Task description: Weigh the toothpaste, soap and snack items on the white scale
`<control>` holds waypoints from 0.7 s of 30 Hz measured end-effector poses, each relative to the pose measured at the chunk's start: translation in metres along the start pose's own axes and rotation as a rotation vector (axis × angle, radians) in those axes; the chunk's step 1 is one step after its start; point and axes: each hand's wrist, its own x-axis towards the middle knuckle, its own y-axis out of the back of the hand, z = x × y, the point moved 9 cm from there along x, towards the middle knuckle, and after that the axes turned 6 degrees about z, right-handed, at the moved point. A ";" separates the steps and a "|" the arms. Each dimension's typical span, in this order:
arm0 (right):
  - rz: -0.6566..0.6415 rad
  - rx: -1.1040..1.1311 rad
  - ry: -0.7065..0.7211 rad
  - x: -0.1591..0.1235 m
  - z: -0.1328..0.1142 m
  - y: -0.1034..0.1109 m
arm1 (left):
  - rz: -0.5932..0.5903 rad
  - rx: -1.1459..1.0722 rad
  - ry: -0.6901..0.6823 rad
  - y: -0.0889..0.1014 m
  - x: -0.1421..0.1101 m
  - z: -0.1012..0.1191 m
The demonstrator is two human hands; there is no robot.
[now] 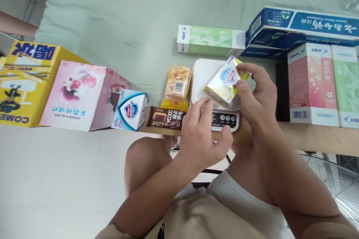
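Observation:
My right hand (254,95) pinches a yellow and white Safeguard soap box (226,78) by its right end, tilted over the white plate of a kitchen scale (200,71). I cannot tell whether the box rests on the plate. My left hand (200,130) lies over the scale's front left edge with fingers apart, holding nothing and partly covering the black button panel. Left of the scale stands a clear and yellow snack packet (176,86). A brown cocoa biscuit packet (165,117) lies in front of it, its right end meeting my left hand.
At left stand a white-blue soap box (131,110), a pink box (77,93) and a yellow box (28,93). Behind the scale lies a green toothpaste box (210,39). Blue toothpaste boxes (308,26) and a pink carton (311,82) are at right. Another person's arm (17,24) shows far left.

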 end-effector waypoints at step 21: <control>-0.094 0.261 0.492 -0.049 -0.156 -0.063 | 0.338 -0.138 0.173 0.154 -0.022 -0.009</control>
